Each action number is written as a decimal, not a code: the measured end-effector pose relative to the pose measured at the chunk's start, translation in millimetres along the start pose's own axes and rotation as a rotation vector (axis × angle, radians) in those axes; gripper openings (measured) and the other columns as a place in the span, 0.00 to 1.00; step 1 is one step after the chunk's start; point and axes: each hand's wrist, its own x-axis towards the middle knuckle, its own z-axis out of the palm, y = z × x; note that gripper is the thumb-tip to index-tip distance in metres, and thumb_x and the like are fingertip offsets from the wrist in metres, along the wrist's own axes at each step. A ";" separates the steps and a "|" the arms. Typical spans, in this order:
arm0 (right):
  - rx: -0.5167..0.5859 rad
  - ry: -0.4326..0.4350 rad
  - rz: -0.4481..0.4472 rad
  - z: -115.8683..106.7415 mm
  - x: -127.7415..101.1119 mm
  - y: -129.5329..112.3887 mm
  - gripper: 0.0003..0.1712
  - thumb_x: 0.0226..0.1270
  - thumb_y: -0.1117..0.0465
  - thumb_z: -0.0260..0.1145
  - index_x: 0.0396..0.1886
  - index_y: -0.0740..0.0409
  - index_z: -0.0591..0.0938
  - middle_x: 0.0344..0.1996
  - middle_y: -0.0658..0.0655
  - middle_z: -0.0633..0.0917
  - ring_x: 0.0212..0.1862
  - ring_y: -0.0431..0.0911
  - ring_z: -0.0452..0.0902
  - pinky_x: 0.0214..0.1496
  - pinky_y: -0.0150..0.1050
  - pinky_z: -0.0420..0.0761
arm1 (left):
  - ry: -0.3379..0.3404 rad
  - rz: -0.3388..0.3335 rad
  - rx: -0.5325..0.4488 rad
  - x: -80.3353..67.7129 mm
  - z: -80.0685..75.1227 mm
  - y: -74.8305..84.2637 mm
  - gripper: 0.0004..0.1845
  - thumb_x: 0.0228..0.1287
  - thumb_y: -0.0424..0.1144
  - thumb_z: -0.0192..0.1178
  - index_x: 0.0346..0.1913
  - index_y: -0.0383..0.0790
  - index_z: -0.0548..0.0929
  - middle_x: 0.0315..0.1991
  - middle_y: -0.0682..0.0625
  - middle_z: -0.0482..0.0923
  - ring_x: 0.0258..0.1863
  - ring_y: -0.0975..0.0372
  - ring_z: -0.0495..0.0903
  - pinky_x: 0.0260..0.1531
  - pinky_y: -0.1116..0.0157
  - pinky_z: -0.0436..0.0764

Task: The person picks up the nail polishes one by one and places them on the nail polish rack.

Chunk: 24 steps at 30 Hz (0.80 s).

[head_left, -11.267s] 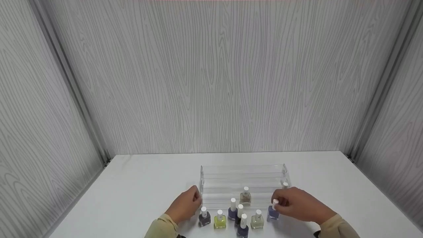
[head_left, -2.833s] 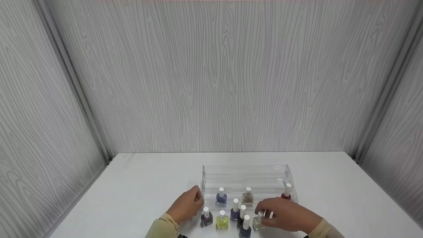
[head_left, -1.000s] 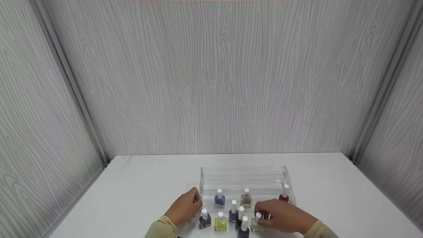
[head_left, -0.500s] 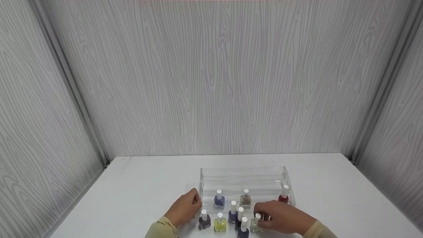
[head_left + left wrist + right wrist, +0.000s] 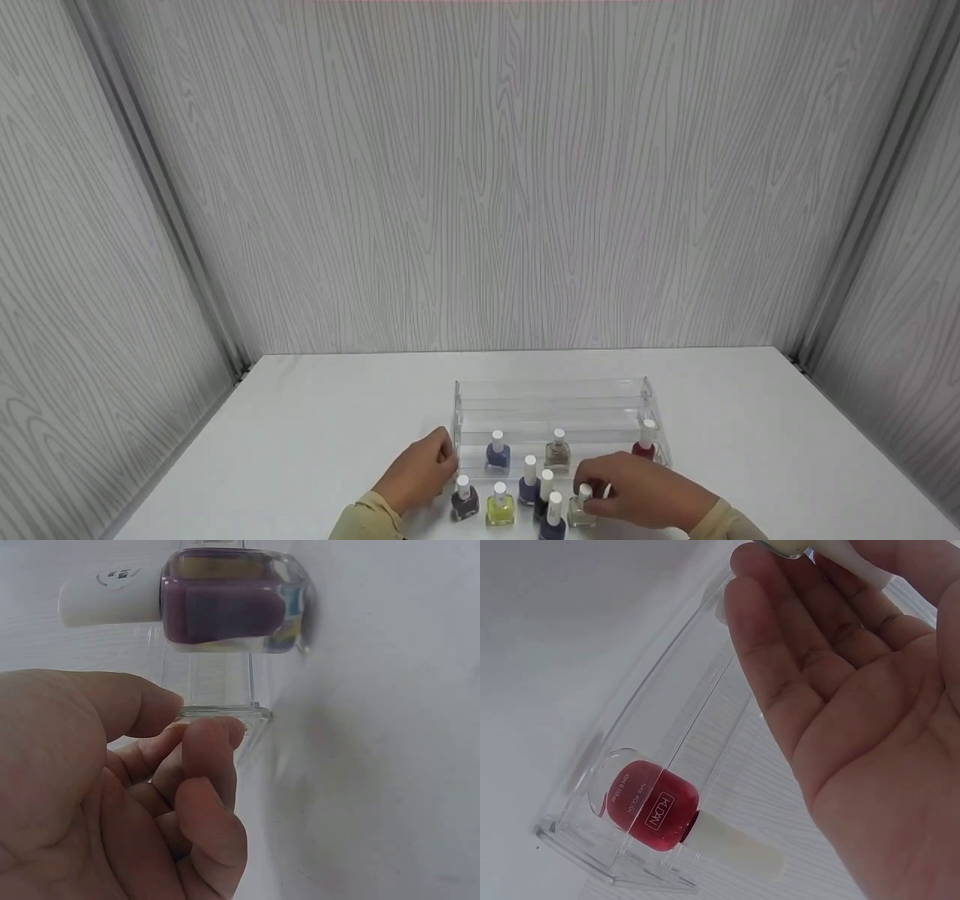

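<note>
- Our right hand (image 5: 637, 491) sits low at the near edge of the desk (image 5: 315, 427), fingertips pinching the white cap of the pale bottle (image 5: 580, 510); the wrist view shows the palm open, with the fingers closing on that cap at the top.
- Our left hand (image 5: 421, 469) rests with fingers loosely curled and holding nothing, touching the near left corner of the clear rack (image 5: 551, 397).
- The pale bottle stands upright at the right end of the cluster on the desk, just beside a dark blue bottle (image 5: 553, 517).
- There is wide bare desk to the left, right and behind the rack.
- The rack is a stepped, see-through plastic; the red bottle (image 5: 654, 808) is glossy glass with a smooth white cap.
</note>
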 end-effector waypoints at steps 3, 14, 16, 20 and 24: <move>-0.001 0.010 -0.002 -0.3 0.3 -0.6 0.05 0.70 0.58 0.71 0.43 0.48 0.84 0.36 0.38 0.85 0.38 0.31 0.81 0.42 0.33 0.83 | -0.003 -0.006 -0.002 0.3 -0.2 0.6 0.07 0.77 0.38 0.55 0.38 0.43 0.71 0.26 0.52 0.73 0.24 0.61 0.76 0.25 0.63 0.74; 0.092 0.027 -0.051 -1.1 2.2 0.1 0.05 0.70 0.59 0.72 0.43 0.50 0.86 0.37 0.40 0.86 0.39 0.33 0.82 0.42 0.33 0.84 | 0.008 0.003 0.002 -0.8 -0.7 1.5 0.07 0.77 0.38 0.54 0.38 0.43 0.71 0.26 0.52 0.72 0.24 0.61 0.76 0.24 0.63 0.74; 0.097 0.034 -0.049 -2.1 1.5 0.1 0.05 0.70 0.59 0.72 0.43 0.49 0.86 0.37 0.40 0.86 0.39 0.33 0.82 0.42 0.33 0.84 | 0.007 0.001 0.004 -0.7 -0.6 1.4 0.07 0.77 0.38 0.54 0.38 0.43 0.71 0.26 0.52 0.73 0.25 0.61 0.76 0.24 0.63 0.75; 0.097 0.035 -0.053 -2.6 0.5 0.1 0.05 0.71 0.59 0.71 0.43 0.49 0.86 0.37 0.40 0.86 0.39 0.33 0.83 0.42 0.33 0.84 | 0.004 -0.001 0.002 -0.7 -0.1 1.1 0.06 0.77 0.38 0.54 0.38 0.43 0.71 0.26 0.51 0.73 0.25 0.61 0.76 0.25 0.63 0.75; 0.088 0.032 -0.052 -2.5 0.2 0.2 0.04 0.71 0.59 0.71 0.43 0.49 0.86 0.37 0.39 0.86 0.39 0.32 0.82 0.42 0.33 0.84 | 0.004 -0.005 0.002 -0.1 0.4 1.1 0.06 0.77 0.38 0.54 0.38 0.43 0.71 0.27 0.51 0.74 0.25 0.61 0.76 0.25 0.63 0.74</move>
